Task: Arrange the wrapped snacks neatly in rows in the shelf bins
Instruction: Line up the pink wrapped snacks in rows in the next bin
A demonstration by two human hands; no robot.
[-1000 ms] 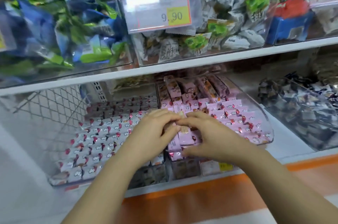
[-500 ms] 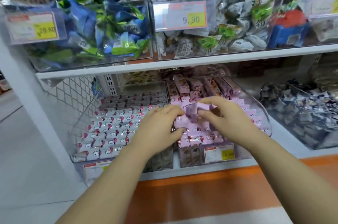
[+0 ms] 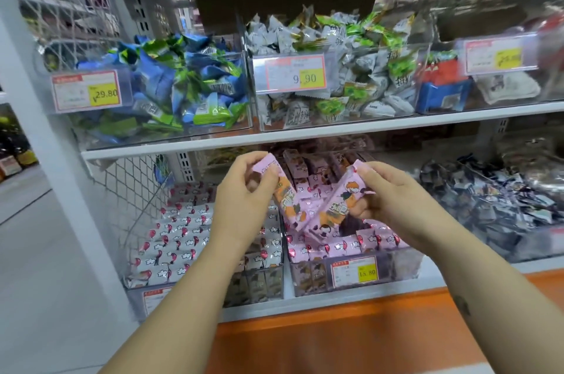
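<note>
A shop — white shelves (image 3: pixel 335 133) carry clear bins (image 3: pixel 253 89) heaped with wrapped snacks (image 3: pixel 183 83). Printed price tags (image 3: pixel 294 72) front the bins — 29.80, 9.90.

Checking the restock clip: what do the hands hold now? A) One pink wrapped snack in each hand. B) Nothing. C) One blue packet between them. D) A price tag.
A: the left hand pinches one pink snack and the right hand grips a second pink snack.
</note>
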